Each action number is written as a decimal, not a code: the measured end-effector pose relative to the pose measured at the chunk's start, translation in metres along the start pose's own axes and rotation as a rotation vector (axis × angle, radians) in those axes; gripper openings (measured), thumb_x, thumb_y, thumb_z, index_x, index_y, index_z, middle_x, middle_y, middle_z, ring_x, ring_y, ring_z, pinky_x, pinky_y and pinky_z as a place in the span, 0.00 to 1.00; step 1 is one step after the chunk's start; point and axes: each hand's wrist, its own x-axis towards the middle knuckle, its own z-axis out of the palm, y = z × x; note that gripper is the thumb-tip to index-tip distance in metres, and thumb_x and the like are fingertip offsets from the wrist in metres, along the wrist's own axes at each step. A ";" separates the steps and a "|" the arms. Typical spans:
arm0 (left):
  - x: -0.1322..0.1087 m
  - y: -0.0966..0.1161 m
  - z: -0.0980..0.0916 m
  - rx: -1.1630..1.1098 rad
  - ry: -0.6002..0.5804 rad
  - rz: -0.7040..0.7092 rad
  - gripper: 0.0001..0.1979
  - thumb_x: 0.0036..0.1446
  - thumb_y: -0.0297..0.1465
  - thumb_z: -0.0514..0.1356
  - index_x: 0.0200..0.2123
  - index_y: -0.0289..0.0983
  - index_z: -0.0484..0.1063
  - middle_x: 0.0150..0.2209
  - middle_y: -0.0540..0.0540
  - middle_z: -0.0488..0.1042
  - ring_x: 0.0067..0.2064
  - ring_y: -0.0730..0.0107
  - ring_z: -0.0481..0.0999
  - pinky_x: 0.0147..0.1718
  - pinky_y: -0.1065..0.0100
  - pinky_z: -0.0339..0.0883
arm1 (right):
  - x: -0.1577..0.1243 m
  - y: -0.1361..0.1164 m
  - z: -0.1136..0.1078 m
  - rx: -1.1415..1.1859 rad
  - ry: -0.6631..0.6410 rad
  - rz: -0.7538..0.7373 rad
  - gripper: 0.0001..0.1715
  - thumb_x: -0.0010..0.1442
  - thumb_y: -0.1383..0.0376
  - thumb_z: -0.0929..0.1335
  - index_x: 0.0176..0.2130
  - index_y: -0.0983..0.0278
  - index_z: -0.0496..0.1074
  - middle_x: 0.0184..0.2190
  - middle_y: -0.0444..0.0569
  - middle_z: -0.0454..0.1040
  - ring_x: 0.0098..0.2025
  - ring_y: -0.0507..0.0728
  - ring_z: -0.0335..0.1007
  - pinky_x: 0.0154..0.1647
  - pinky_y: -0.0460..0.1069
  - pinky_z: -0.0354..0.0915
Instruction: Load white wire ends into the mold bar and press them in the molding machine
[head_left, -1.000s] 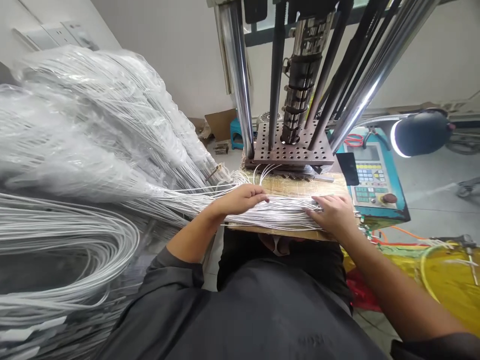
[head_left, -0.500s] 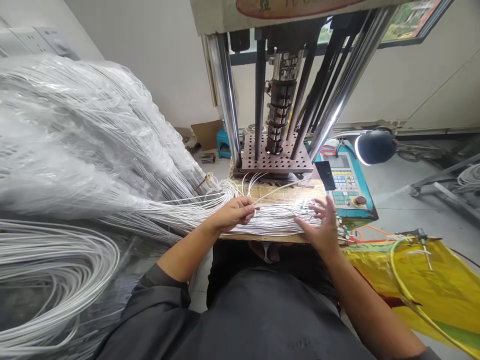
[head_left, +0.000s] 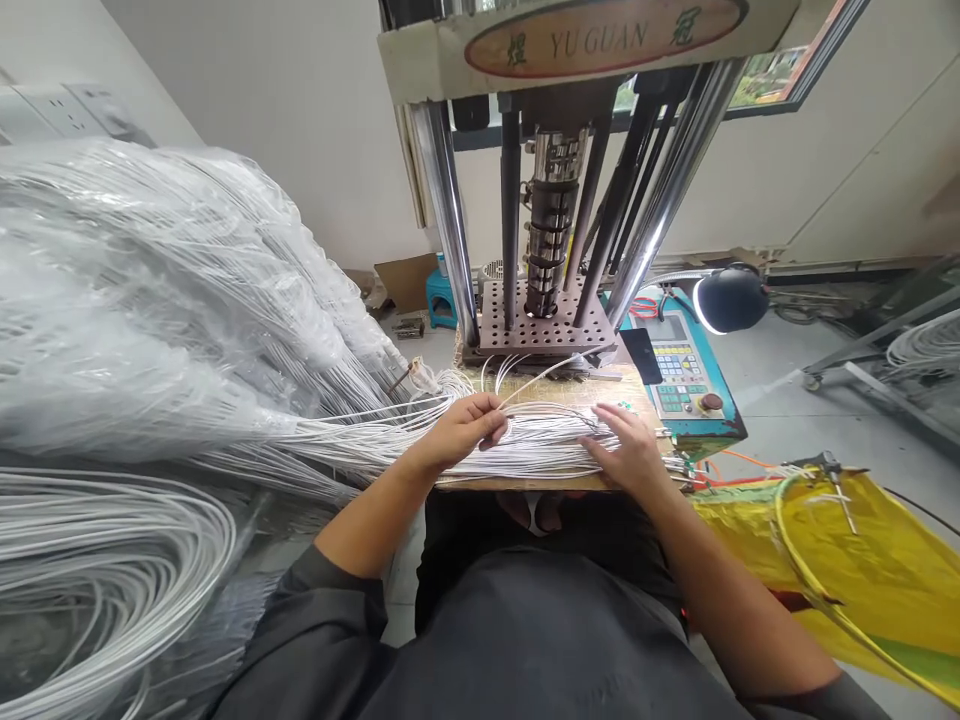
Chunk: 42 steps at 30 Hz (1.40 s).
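A flat bundle of thin white cables [head_left: 547,447] lies across a small wooden work board [head_left: 525,484] in front of me. My left hand [head_left: 461,432] rests on the bundle's left part and pinches one cable that rises toward the press. My right hand [head_left: 628,450] lies on the bundle's right end, fingers spread flat over the cable tips. Behind the board stands a vertical press [head_left: 551,210] with chrome columns and a perforated plate [head_left: 541,322].
Large bagged coils of white cable [head_left: 150,330] fill the left side. A teal control panel [head_left: 684,380] and a black lamp [head_left: 731,298] stand to the right of the press. Yellow sheeting [head_left: 862,560] with a cable lies at lower right.
My left hand went from lying flat on the bundle to pinching and lifting a single cable. My right hand lifted briefly, then settled flat again. The view tilted upward.
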 end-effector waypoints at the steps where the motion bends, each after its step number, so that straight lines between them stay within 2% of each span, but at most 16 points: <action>1: 0.003 0.001 0.000 0.012 0.066 0.060 0.16 0.59 0.40 0.68 0.36 0.35 0.70 0.23 0.52 0.69 0.22 0.80 0.62 0.20 0.77 0.53 | -0.002 0.001 0.002 -0.050 -0.038 -0.011 0.21 0.63 0.54 0.71 0.52 0.59 0.76 0.52 0.54 0.79 0.56 0.66 0.74 0.63 0.66 0.60; 3: 0.008 0.003 -0.004 0.014 0.198 0.169 0.15 0.59 0.40 0.68 0.36 0.35 0.70 0.22 0.54 0.67 0.22 0.81 0.61 0.20 0.78 0.52 | -0.006 0.002 0.006 -0.123 -0.056 -0.012 0.17 0.63 0.55 0.71 0.49 0.59 0.77 0.48 0.52 0.81 0.53 0.65 0.76 0.62 0.65 0.59; 7: 0.005 0.008 -0.010 0.030 0.176 0.133 0.14 0.59 0.40 0.68 0.37 0.36 0.70 0.22 0.54 0.66 0.21 0.80 0.60 0.19 0.77 0.50 | -0.011 0.004 0.004 -0.138 0.000 -0.022 0.28 0.61 0.52 0.72 0.57 0.60 0.73 0.59 0.57 0.74 0.61 0.68 0.70 0.62 0.64 0.60; 11: -0.007 0.017 -0.008 -0.051 0.312 0.245 0.14 0.59 0.39 0.68 0.36 0.37 0.68 0.22 0.55 0.66 0.21 0.81 0.60 0.21 0.77 0.52 | -0.010 0.008 -0.001 -0.110 0.097 -0.004 0.33 0.61 0.55 0.73 0.62 0.60 0.69 0.59 0.58 0.74 0.61 0.67 0.70 0.64 0.65 0.61; 14: -0.013 0.027 -0.006 -0.037 0.266 0.188 0.15 0.58 0.39 0.69 0.35 0.37 0.68 0.21 0.54 0.65 0.21 0.80 0.61 0.20 0.77 0.52 | -0.010 0.012 -0.006 -0.022 0.149 -0.021 0.28 0.62 0.59 0.72 0.60 0.61 0.71 0.56 0.57 0.77 0.59 0.66 0.72 0.62 0.63 0.65; 16: -0.016 0.034 -0.006 -0.051 0.342 0.283 0.14 0.59 0.38 0.69 0.36 0.37 0.68 0.22 0.55 0.65 0.22 0.80 0.62 0.21 0.77 0.54 | -0.014 0.009 -0.010 0.082 0.189 -0.014 0.24 0.61 0.61 0.72 0.56 0.61 0.74 0.53 0.56 0.78 0.57 0.65 0.74 0.61 0.62 0.67; 18: -0.018 0.042 -0.005 -0.077 0.430 0.404 0.13 0.59 0.37 0.69 0.37 0.37 0.68 0.23 0.55 0.66 0.22 0.80 0.63 0.21 0.77 0.56 | -0.020 -0.003 -0.014 0.210 0.225 0.085 0.17 0.61 0.60 0.73 0.50 0.61 0.78 0.48 0.54 0.81 0.50 0.63 0.77 0.57 0.61 0.70; 20: -0.021 0.046 0.000 -0.078 0.409 0.406 0.13 0.59 0.37 0.68 0.37 0.37 0.68 0.23 0.54 0.66 0.22 0.79 0.63 0.21 0.77 0.55 | -0.025 -0.025 -0.014 0.431 0.087 0.273 0.12 0.62 0.57 0.72 0.41 0.61 0.80 0.38 0.52 0.82 0.38 0.60 0.79 0.45 0.57 0.74; 22: -0.024 0.045 0.007 -0.067 0.342 0.355 0.14 0.60 0.38 0.68 0.38 0.38 0.67 0.22 0.54 0.66 0.22 0.79 0.63 0.20 0.77 0.54 | -0.027 -0.053 -0.010 0.780 -0.278 0.465 0.15 0.62 0.53 0.71 0.39 0.62 0.80 0.31 0.50 0.81 0.27 0.56 0.75 0.31 0.53 0.72; 24: -0.029 0.040 0.013 -0.048 0.292 0.313 0.13 0.61 0.38 0.66 0.38 0.38 0.66 0.22 0.54 0.66 0.21 0.79 0.62 0.20 0.77 0.54 | -0.025 -0.080 -0.002 1.136 -0.602 0.599 0.22 0.60 0.53 0.73 0.48 0.63 0.77 0.31 0.49 0.81 0.23 0.53 0.71 0.23 0.49 0.65; 25: -0.032 0.037 0.014 -0.029 0.254 0.272 0.13 0.62 0.38 0.66 0.38 0.38 0.66 0.21 0.54 0.66 0.21 0.79 0.62 0.20 0.77 0.53 | -0.022 -0.091 0.003 1.287 -0.649 0.666 0.27 0.58 0.55 0.74 0.54 0.62 0.74 0.33 0.49 0.81 0.23 0.52 0.71 0.22 0.47 0.63; 27: -0.040 0.030 0.012 0.016 0.128 0.127 0.13 0.62 0.39 0.66 0.38 0.37 0.67 0.21 0.54 0.65 0.20 0.79 0.62 0.19 0.77 0.53 | -0.015 -0.105 0.011 1.552 -0.561 0.815 0.34 0.55 0.60 0.75 0.59 0.59 0.69 0.37 0.49 0.81 0.27 0.52 0.73 0.24 0.45 0.63; 30: -0.053 0.023 0.002 0.019 -0.004 -0.052 0.14 0.61 0.39 0.66 0.38 0.37 0.67 0.21 0.54 0.64 0.20 0.79 0.61 0.19 0.77 0.53 | -0.010 -0.108 0.019 1.823 -0.324 0.992 0.27 0.58 0.56 0.69 0.56 0.58 0.71 0.40 0.48 0.80 0.34 0.54 0.75 0.29 0.48 0.69; 33: -0.063 0.021 -0.007 -0.037 0.052 -0.060 0.13 0.61 0.38 0.67 0.37 0.37 0.67 0.20 0.55 0.63 0.19 0.80 0.60 0.18 0.78 0.52 | -0.018 -0.104 0.019 1.865 -0.212 1.042 0.21 0.61 0.56 0.64 0.52 0.56 0.73 0.37 0.47 0.78 0.34 0.55 0.73 0.30 0.50 0.71; 38: -0.077 0.018 -0.014 -0.093 0.181 -0.033 0.12 0.61 0.37 0.66 0.37 0.37 0.67 0.20 0.56 0.62 0.19 0.82 0.55 0.21 0.77 0.53 | -0.035 -0.104 0.013 1.907 -0.179 1.100 0.21 0.58 0.63 0.69 0.52 0.53 0.73 0.40 0.44 0.77 0.37 0.53 0.73 0.30 0.48 0.69; 42: -0.096 0.005 -0.020 -0.130 0.138 -0.025 0.12 0.62 0.38 0.65 0.35 0.37 0.67 0.20 0.57 0.59 0.19 0.81 0.55 0.24 0.74 0.54 | -0.028 -0.107 0.021 1.811 -0.158 1.183 0.18 0.62 0.55 0.69 0.52 0.55 0.73 0.42 0.47 0.79 0.36 0.53 0.74 0.23 0.45 0.65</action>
